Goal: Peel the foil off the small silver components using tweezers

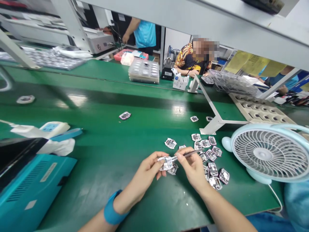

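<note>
Between the fingers of my left hand point(151, 167) is a small white-rimmed electronic module point(166, 163), raised a little over the green bench. My right hand point(193, 166) pinches a pair of metal tweezers point(187, 154), whose tips reach the right side of that module. Another module point(173, 169) shows just below the held one; whether it touches my fingers I cannot tell. Several similar modules point(212, 169) lie loosely grouped to the right of my right hand, and one more point(170, 143) rests beyond my hands. A blue band wraps my left wrist.
A light blue fan point(263, 154) stands at the right, beside a white metal bracket point(212, 125). On the left are a teal machine point(48, 183) and a white power strip point(53, 129). Stacked trays point(144, 71) sit at the back. Other people are beyond the bench.
</note>
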Tool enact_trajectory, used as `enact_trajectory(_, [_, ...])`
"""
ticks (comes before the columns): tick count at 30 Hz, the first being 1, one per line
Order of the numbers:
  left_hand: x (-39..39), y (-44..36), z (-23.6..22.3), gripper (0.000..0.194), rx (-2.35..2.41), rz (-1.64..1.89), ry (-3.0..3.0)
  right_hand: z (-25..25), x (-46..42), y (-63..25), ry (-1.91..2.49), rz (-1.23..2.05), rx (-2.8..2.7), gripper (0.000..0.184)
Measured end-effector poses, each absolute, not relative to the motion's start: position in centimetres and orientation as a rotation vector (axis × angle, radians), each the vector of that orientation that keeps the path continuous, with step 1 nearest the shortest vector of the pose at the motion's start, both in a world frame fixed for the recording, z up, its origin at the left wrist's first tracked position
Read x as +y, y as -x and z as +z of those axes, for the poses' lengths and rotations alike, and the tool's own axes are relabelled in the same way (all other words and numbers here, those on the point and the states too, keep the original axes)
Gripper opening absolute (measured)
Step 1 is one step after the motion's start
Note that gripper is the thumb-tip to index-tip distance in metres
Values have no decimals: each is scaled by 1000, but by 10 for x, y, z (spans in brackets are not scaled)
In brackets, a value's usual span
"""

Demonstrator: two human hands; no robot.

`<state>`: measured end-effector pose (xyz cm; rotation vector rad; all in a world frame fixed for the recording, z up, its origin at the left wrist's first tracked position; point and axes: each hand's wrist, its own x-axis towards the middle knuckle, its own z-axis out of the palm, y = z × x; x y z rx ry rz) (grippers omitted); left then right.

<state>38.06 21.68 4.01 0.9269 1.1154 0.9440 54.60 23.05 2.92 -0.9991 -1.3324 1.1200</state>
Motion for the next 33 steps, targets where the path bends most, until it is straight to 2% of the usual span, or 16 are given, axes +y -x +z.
enact_trajectory(8, [215,-380,40,33,1090,941,-904,29,236,-546,1054,1282,-1216,26])
enact_trajectory(20, [219,-381,35,39,1119,953,-1024,27,237,-546,1053,1251,-1142,25])
enact_trajectory(33, [217,-382,35,30,1097,954,-1099,27,239,-546,1077,1230,-1151,27])
